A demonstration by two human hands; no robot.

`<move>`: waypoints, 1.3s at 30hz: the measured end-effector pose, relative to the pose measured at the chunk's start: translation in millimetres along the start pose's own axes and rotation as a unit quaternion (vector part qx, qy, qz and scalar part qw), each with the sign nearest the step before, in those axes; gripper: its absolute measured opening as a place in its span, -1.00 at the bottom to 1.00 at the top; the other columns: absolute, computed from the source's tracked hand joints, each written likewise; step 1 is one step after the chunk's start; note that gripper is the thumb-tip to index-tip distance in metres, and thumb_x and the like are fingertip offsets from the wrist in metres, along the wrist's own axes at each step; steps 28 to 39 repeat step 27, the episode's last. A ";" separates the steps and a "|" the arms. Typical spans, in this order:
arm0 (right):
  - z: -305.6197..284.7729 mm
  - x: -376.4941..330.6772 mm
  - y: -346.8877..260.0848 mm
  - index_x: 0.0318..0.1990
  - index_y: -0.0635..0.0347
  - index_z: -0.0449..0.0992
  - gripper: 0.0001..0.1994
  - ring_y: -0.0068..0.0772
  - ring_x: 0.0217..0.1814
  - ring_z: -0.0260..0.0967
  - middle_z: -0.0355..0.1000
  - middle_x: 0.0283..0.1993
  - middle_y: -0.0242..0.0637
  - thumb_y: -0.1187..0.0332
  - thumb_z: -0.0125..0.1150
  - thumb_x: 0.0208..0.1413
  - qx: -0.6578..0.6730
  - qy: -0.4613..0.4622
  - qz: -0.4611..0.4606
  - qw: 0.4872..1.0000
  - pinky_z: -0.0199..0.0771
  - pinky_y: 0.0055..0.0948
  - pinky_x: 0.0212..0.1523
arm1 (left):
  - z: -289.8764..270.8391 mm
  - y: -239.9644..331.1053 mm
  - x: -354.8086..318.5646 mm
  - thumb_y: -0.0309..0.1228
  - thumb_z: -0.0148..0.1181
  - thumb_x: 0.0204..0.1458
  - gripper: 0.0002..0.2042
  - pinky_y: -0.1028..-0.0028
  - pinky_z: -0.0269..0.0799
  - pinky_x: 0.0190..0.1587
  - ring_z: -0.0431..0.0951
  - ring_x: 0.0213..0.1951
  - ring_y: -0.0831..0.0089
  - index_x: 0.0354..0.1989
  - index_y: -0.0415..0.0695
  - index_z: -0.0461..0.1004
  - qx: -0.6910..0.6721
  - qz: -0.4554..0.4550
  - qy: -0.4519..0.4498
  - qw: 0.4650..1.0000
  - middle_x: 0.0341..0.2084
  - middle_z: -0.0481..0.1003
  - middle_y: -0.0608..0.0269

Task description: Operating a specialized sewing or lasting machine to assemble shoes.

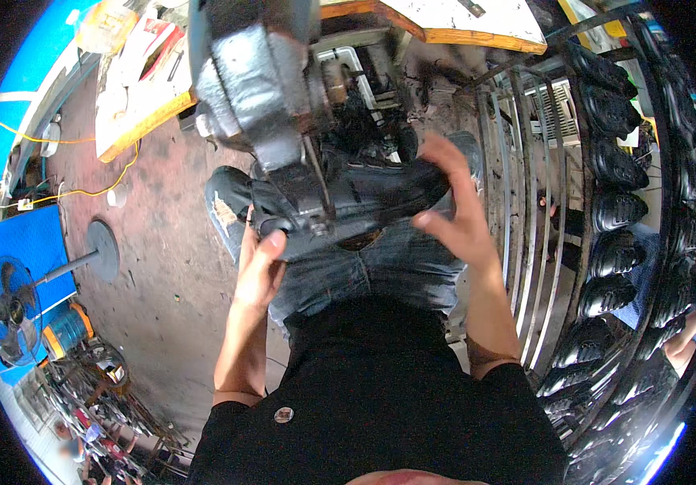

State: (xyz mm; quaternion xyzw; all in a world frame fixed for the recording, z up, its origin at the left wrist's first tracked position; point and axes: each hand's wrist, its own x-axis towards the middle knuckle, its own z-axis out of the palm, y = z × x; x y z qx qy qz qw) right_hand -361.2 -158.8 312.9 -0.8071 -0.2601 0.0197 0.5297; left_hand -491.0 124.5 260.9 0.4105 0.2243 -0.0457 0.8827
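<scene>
Head view: we've got one black shoe [380,198] across our lap under the grey machine [259,89]. Left hand [260,267] grip is clamped on its near end, right hand [457,214] wrapped round the far end. Many shoes fill one rack [526,162] close right; open floor [162,267] left.

black shoe [380,198], lying sideways under machine head [263,89]
</scene>
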 end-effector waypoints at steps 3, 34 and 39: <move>4.3 -10.5 33.4 0.44 0.20 0.09 -0.22 -0.02 0.47 0.10 0.15 0.45 -0.08 -0.16 0.00 0.23 0.285 0.158 0.122 0.937 0.10 -0.09 0.45 | 17.8 -14.0 -9.9 -0.55 0.46 -0.16 0.11 0.20 0.15 0.37 0.27 0.31 0.14 0.50 -0.14 -0.28 0.176 0.059 -0.045 0.982 0.28 0.23 -0.05; -60.5 1.3 -48.6 0.51 0.08 -0.04 -0.01 0.08 0.48 0.11 0.14 0.42 0.21 -0.51 -0.29 0.14 0.469 0.163 0.016 0.868 0.18 0.06 0.41 | 51.6 -63.5 8.5 -0.29 0.53 -0.09 -0.03 -0.22 0.12 0.35 0.23 0.34 -0.25 0.46 0.11 -0.04 0.382 0.496 -0.263 0.734 0.37 0.16 -0.06; -60.5 1.3 -48.6 0.51 0.08 -0.04 -0.01 0.08 0.48 0.11 0.14 0.42 0.21 -0.51 -0.29 0.14 0.469 0.163 0.016 0.868 0.18 0.06 0.41 | 51.6 -63.5 8.5 -0.29 0.53 -0.09 -0.03 -0.22 0.12 0.35 0.23 0.34 -0.25 0.46 0.11 -0.04 0.382 0.496 -0.263 0.734 0.37 0.16 -0.06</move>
